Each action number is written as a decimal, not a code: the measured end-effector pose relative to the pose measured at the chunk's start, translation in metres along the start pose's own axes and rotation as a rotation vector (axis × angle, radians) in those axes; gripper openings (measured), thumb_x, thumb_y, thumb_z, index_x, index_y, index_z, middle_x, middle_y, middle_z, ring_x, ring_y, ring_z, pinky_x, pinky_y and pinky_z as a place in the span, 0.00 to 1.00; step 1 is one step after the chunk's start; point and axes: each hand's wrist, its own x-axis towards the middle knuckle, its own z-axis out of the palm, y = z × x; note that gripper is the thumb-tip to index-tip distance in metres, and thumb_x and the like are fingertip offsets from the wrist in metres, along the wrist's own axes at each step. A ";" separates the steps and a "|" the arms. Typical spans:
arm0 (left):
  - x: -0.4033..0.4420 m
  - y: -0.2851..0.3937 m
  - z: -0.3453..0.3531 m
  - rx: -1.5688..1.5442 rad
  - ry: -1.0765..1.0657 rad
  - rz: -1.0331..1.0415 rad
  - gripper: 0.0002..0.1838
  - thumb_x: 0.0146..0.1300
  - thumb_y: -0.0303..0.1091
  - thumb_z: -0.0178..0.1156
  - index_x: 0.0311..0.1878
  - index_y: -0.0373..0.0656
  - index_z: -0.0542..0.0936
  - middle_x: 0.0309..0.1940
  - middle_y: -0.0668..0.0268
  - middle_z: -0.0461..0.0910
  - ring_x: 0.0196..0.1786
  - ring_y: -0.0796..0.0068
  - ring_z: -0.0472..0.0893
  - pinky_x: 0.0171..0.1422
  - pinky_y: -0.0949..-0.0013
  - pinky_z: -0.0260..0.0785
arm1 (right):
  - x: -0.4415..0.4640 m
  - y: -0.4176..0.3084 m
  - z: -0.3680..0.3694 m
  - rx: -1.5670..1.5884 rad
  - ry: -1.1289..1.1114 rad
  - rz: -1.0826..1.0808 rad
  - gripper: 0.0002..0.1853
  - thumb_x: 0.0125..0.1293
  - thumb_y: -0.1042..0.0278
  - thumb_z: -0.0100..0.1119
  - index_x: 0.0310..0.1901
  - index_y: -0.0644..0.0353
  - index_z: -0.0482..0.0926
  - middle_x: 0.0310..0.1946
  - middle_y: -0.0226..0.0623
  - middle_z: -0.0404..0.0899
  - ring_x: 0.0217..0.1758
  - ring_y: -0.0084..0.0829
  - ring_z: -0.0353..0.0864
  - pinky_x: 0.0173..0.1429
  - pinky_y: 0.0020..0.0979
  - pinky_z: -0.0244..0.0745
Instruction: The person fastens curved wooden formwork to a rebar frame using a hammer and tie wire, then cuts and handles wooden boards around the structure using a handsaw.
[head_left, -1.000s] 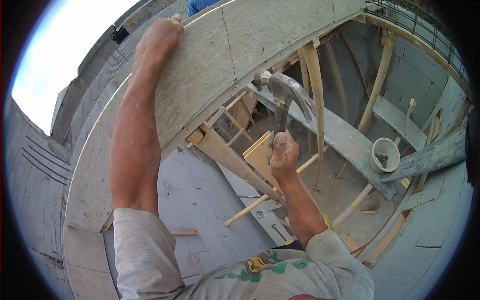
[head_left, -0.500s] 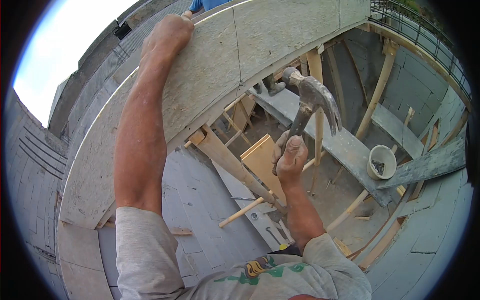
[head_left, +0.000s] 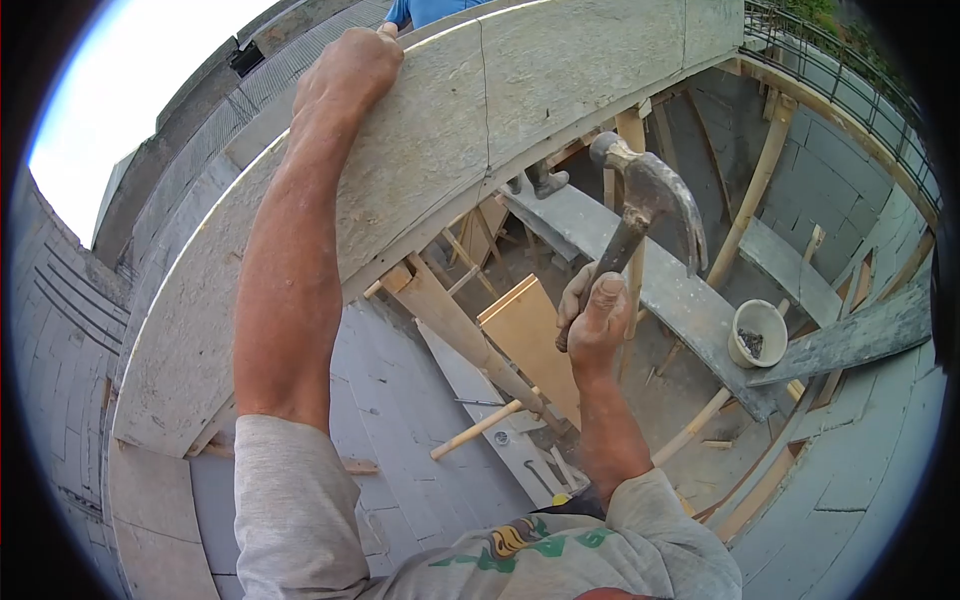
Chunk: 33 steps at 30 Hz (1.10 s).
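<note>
My right hand (head_left: 598, 318) is wrapped round the dark handle of a claw hammer (head_left: 650, 190). The hammer is raised, its striking face toward the upper left and its claw pointing right and down. My left hand (head_left: 352, 68) is closed at the far edge of a curved formwork panel (head_left: 420, 165), thumb at the rim. Its other fingers are mostly hidden, so whatever they pinch cannot be made out. A thin dark line crosses the panel to the right of this hand.
Below the panel stand timber props (head_left: 470, 335) and a tan board (head_left: 528, 330). A white bucket (head_left: 757, 333) with small dark pieces sits by long planks (head_left: 690, 300). Rebar (head_left: 850, 75) lines the upper right. Beyond the panel shows another person's blue sleeve (head_left: 430, 10).
My right hand and the hammer have shifted right and slightly down. My left hand has moved a little to the right along the panel's edge, still closed.
</note>
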 end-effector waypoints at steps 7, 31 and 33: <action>-0.007 0.009 -0.002 0.078 0.064 -0.056 0.26 0.73 0.54 0.43 0.49 0.48 0.86 0.41 0.57 0.86 0.47 0.63 0.85 0.55 0.53 0.73 | -0.002 0.057 0.021 -0.031 0.002 -0.056 0.36 0.64 0.22 0.38 0.30 0.57 0.65 0.15 0.28 0.64 0.16 0.23 0.65 0.21 0.23 0.62; -0.001 -0.002 0.007 0.095 0.123 0.004 0.23 0.72 0.53 0.45 0.46 0.50 0.87 0.39 0.59 0.86 0.41 0.67 0.85 0.50 0.55 0.75 | -0.013 0.024 0.009 0.046 -0.014 0.002 0.31 0.72 0.35 0.42 0.28 0.60 0.69 0.16 0.27 0.67 0.17 0.21 0.67 0.20 0.25 0.57; -0.001 0.003 0.002 0.108 0.110 -0.008 0.23 0.72 0.52 0.45 0.47 0.50 0.87 0.40 0.58 0.86 0.41 0.66 0.85 0.50 0.55 0.75 | -0.002 0.029 0.025 0.250 0.098 -0.222 0.31 0.71 0.34 0.42 0.29 0.59 0.69 0.15 0.26 0.65 0.17 0.19 0.66 0.20 0.23 0.57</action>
